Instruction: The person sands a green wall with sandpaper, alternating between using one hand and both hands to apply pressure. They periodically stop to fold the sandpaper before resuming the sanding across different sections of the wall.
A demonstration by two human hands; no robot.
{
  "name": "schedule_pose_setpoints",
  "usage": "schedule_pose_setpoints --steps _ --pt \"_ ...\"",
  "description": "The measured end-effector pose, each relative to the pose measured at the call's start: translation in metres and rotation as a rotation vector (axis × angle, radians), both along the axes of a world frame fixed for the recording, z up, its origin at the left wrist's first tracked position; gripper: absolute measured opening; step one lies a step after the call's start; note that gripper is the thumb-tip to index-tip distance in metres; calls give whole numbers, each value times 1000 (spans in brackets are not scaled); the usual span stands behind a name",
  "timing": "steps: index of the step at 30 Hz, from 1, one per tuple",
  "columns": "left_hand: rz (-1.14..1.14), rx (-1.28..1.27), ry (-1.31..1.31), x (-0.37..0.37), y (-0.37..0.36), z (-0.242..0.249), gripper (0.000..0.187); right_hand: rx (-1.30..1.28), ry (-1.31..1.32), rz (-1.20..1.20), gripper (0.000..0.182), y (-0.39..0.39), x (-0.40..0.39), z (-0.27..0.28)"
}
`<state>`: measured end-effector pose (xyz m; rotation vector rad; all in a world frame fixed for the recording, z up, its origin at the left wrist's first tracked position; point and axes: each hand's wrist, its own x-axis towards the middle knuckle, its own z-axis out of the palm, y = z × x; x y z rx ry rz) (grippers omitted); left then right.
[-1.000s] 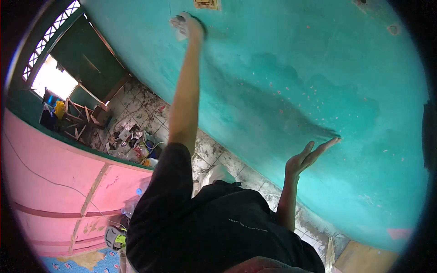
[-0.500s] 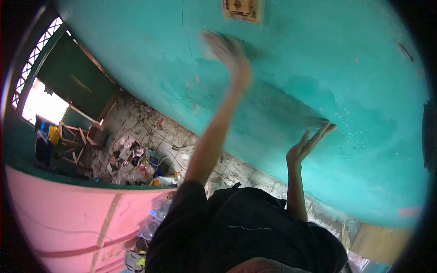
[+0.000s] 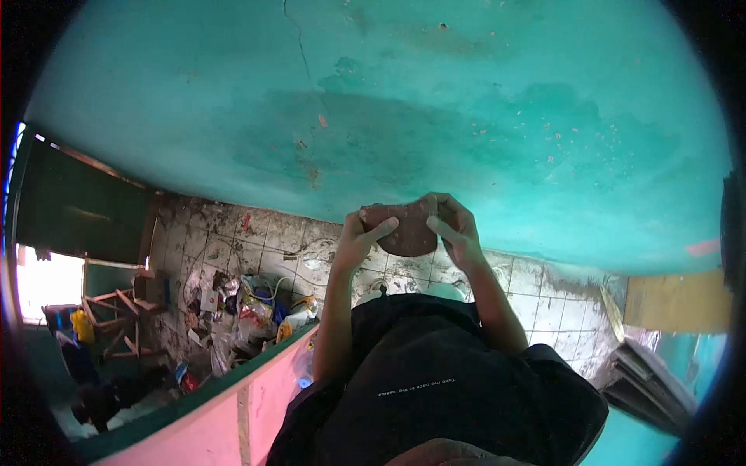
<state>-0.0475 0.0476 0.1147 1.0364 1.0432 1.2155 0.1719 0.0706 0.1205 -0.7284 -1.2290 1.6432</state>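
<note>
Both my hands grip 1 brown sanding pad between them, held just in front of the teal wall. Left hand pinches its left edge, fingers across the face. Right hand clasps the right edge. Tiled floor lies below my fingers.

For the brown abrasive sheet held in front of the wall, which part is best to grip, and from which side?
Grip the brown abrasive sheet at its two outer edges, one hand from each side. It is thin, flat and bent slightly, so pinching the edges keeps it spread. The left hand and right hand already hold it this way, fingers on the face, in front of the turquoise wall.
</note>
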Motion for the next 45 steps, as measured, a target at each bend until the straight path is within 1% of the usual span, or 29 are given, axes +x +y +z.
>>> schedule_pose_setpoints --steps 1,2,4,6,8,10,11,12,14,15,18,20,21,22,23,26,28,29,31,32,33,34,35,36,38,40,42,44,45 --pt "-21 6 0 -4 2 -9 26 -108 179 -88 36 -11 -11 11" --pt "-99 45 26 -7 4 -19 24 -104 173 -139 31 -19 -15 9" --pt "-197 94 52 -9 5 -25 23 -16 200 -74 31 -27 -14 -1" --pt "-343 31 101 -5 2 -26 24 -76 201 -81 32 -37 -12 0" --pt "-372 69 115 2 -1 -30 26 -144 212 -20 33 -45 -10 1" --pt "-385 46 209 8 -3 -34 30 -93 250 10 30 -52 -2 -35" --pt "-414 -12 391 8 -2 -29 40 -191 341 53 30 -58 0 -44" --pt "-420 -5 395 10 -2 -31 40 -291 431 102 31 -60 3 -47" --pt "-286 114 567 11 -6 -53 51 -302 521 126 37 -62 -5 -6" --pt "-138 182 597 6 -9 -95 53 -319 486 176 44 -64 -2 -3" --pt "-101 143 723 2 -17 -39 51 -259 378 289 55 -57 -6 -9" --pt "-109 136 847 2 -19 -42 49 -115 215 361 66 -54 -12 -19" --pt "-75 229 824 4 -18 -48 48 -154 92 399 57 -54 -8 -19" --pt "-45 327 799 4 -17 -51 48 -157 108 408 57 -51 -8 -22" --pt "-55 248 756 4 -19 -53 46 -153 111 377 54 -47 -10 -25" --pt "-58 258 736 2 -6 -66 48 -78 102 317 51 -39 -10 -38" --pt "-115 309 750 5 5 -46 45 -69 -158 295 52 -37 -2 -33" --pt "-165 355 775 4 13 -38 43 -68 -164 281 52 -37 -1 -36" --pt "-126 410 684 -6 38 -39 41 36 -306 39 55 -37 -5 -35" --pt "-77 458 595 -13 52 -37 40 204 -403 -137 61 -34 -8 -31" --pt "-56 477 633 -24 65 -30 39 338 -523 -297 69 -27 -9 -22" --pt "-89 497 620 -36 79 -19 39 349 -505 -479 73 -20 -10 -12" --pt "52 638 724 -49 93 -7 38 506 -531 -670 73 -7 -9 1" --pt "199 776 822 -63 104 5 37 580 -680 -844 72 7 -4 20" --pt "350 912 896 -91 123 23 39 828 -852 -1094 69 49 5 56" --pt "402 950 865 -105 138 41 43 933 -938 -1363 62 90 -3 100" --pt "459 984 841 -121 147 46 47 974 -846 -1607 59 133 -24 112" --pt "440 887 932 -133 152 41 56 940 -898 -1482 55 164 -88 82" --pt "424 896 917 -134 156 39 56 937 -913 -1499 55 162 -88 84"
